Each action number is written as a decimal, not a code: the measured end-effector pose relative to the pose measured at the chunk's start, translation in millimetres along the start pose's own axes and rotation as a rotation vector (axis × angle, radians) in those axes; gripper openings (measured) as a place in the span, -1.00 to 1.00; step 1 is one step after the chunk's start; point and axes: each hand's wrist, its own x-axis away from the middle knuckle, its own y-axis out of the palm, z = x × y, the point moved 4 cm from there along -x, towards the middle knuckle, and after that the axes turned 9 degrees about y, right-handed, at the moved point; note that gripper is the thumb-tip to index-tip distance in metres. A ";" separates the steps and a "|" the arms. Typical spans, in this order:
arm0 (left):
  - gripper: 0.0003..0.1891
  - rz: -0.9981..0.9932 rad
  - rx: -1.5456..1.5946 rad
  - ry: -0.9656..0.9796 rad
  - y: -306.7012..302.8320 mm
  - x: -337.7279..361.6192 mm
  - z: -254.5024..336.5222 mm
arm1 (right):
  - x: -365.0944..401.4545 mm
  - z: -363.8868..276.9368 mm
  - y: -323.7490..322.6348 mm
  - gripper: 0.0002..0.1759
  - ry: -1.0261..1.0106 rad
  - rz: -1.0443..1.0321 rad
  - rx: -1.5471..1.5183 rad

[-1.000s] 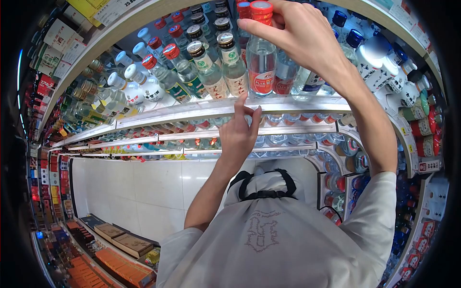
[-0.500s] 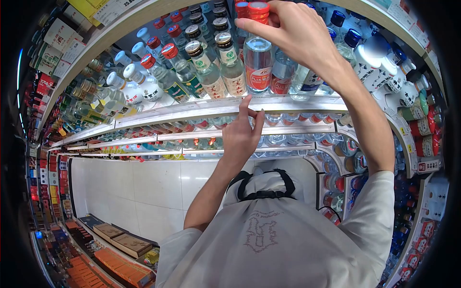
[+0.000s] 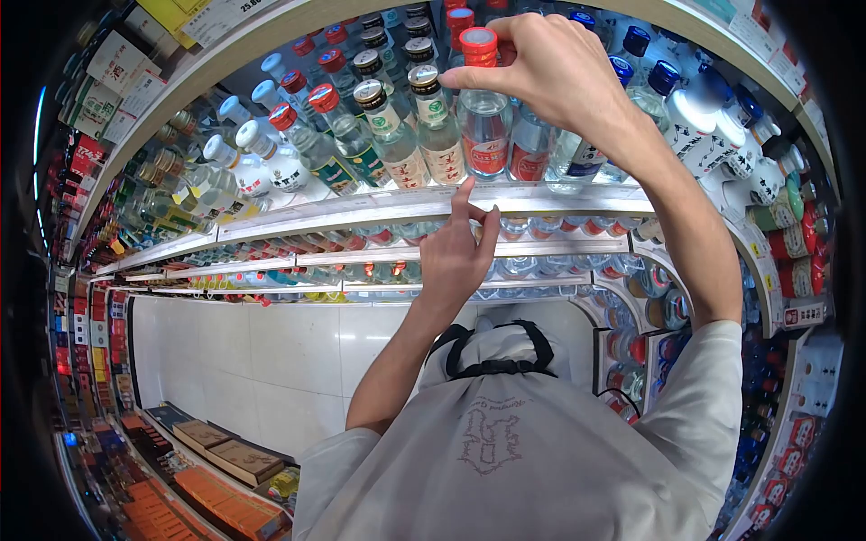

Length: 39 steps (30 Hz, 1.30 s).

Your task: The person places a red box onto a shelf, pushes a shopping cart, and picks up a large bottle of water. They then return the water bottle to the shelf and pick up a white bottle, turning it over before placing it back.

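Note:
A clear glass bottle (image 3: pixel 485 115) with a red cap and red label stands at the front of the upper shelf. My right hand (image 3: pixel 564 72) is closed around its neck, just below the cap. The thumb crosses the front and reaches the neighbouring black cap; the other fingers are partly hidden. My left hand (image 3: pixel 456 252) holds nothing. Its index finger points up at the shelf's front edge (image 3: pixel 361 215), with the thumb apart and the other fingers curled. Left of the held bottle are black-capped bottles (image 3: pixel 442 153) with cream labels. Another red-labelled bottle (image 3: pixel 529 153) is close on the right.
White bottles (image 3: pixel 289 173) and green-labelled bottles (image 3: pixel 329 167) line the shelf to the left. Blue-capped bottles (image 3: pixel 663 77) crowd the right. Lower shelves hold more bottles. Boxes (image 3: pixel 225 496) sit low at left, beyond the tiled floor (image 3: pixel 253 352).
The red-capped bottle's top has come down and slightly left, with my right hand lowering along with it. My left hand has stayed at the shelf edge.

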 end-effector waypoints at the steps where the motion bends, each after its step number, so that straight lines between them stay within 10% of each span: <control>1: -0.38 -0.008 -0.004 -0.010 -0.1 -0.2 -0.1 | -0.2 0.3 0.2 -0.09 0.018 -0.007 0.002; 39: -0.33 -0.036 0.087 -0.108 12.8 -4.2 -4.3 | -10.5 4.7 5.4 -0.07 -0.037 -0.130 0.118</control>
